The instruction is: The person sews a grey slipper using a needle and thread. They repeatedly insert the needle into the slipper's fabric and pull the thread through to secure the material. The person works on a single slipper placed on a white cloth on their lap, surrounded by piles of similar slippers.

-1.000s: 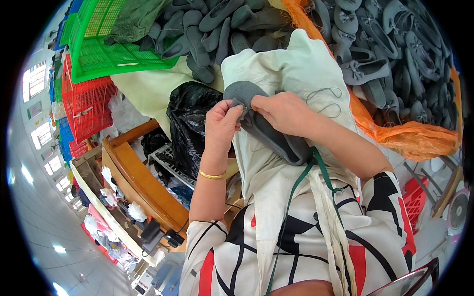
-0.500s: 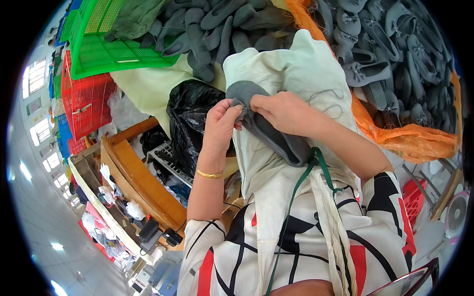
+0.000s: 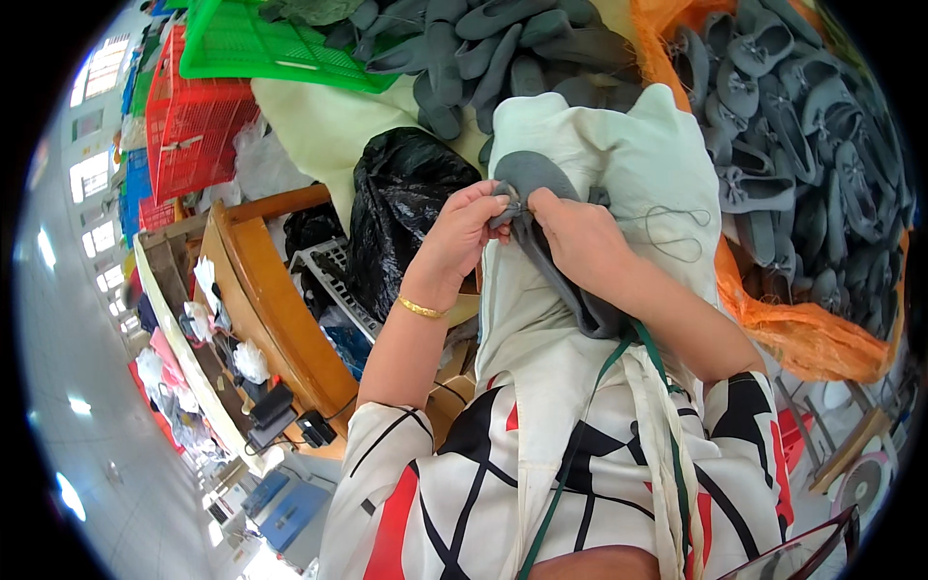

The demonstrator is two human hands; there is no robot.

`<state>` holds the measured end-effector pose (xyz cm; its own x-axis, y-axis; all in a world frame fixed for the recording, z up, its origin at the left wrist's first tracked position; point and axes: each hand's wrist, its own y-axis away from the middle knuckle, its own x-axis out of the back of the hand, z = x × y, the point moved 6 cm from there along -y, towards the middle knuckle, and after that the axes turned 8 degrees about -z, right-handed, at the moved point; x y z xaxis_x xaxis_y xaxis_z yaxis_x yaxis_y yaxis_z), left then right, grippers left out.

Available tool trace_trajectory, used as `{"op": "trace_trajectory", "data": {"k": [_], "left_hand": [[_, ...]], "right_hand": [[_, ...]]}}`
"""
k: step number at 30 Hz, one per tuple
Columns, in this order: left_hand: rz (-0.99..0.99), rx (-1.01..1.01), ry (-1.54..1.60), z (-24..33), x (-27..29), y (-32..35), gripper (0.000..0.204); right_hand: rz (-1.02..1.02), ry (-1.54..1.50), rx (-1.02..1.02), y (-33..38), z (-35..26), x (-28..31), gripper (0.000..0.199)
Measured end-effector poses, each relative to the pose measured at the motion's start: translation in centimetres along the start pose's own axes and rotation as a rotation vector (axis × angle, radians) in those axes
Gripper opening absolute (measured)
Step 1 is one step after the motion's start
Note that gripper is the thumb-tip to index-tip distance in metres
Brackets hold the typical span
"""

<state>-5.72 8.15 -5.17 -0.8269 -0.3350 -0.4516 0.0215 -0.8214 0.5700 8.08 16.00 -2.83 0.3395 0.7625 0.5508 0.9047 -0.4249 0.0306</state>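
Observation:
A grey fabric flat shoe (image 3: 534,172) lies lengthwise on the pale cloth apron (image 3: 633,145) over my lap, its rounded end pointing away from me. My left hand (image 3: 452,237) pinches a small grey bow-like piece of fabric (image 3: 505,201) at the shoe's upper. Against the same spot, my right hand (image 3: 583,237) has its thumb and fingers pressed together. Whatever is between those fingertips is too small to make out. Another bit of grey fabric (image 3: 599,196) shows just beyond the right knuckles. To the right, a thin looped cord (image 3: 677,234) rests on the apron.
Many grey shoes (image 3: 483,53) are heaped ahead, beside a green plastic crate (image 3: 280,53). An orange sack (image 3: 822,338) at the right holds more shoes with bows (image 3: 754,193). Left stand a black plastic bag (image 3: 396,203), a red crate (image 3: 198,116) and a wooden desk (image 3: 280,309).
My view has shifted, so the crates and shoe heap sit higher and the sack farther right. Both hands stay at the shoe's upper, and the grey bit beyond my right knuckles now shows.

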Motion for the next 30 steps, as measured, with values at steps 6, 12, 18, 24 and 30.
{"op": "trace_trajectory", "data": {"k": [6, 12, 18, 24, 30], "left_hand": [[-0.034, -0.021, 0.055, -0.2, 0.0, 0.2, 0.015], [0.037, -0.058, -0.024, -0.3, -0.3, -0.3, 0.013], [0.122, -0.057, -0.120, -0.6, -0.4, -0.5, 0.009], [0.128, -0.076, -0.241, -0.1, -1.4, -0.9, 0.011], [0.206, -0.078, -0.317, 0.2, -1.6, -0.8, 0.011]], "right_hand": [[0.006, -0.127, -0.118, -0.6, -0.6, 0.0, 0.011], [0.156, -0.305, -0.114, -1.6, 0.1, 0.5, 0.016], [0.097, -0.126, -0.028, -1.4, -0.8, 3.2, 0.008], [0.341, -0.003, 0.136, -2.1, -0.1, 2.7, 0.012], [0.024, -1.026, -0.254, -3.5, 1.2, 3.7, 0.017]]}}
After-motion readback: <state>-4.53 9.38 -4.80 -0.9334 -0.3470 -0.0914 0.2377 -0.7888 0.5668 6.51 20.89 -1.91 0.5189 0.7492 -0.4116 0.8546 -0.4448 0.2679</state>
